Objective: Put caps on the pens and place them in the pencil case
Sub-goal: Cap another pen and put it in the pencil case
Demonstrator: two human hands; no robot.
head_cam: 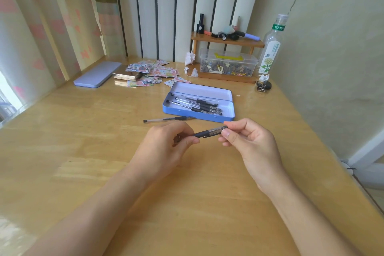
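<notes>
While both hands pinch it, pen (209, 132) lies left-right, capped end right.

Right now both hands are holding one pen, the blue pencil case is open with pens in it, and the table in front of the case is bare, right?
Not quite. The head view shows one pen lying loose on the table, just in front of the pencil case. The rest is right.
</notes>
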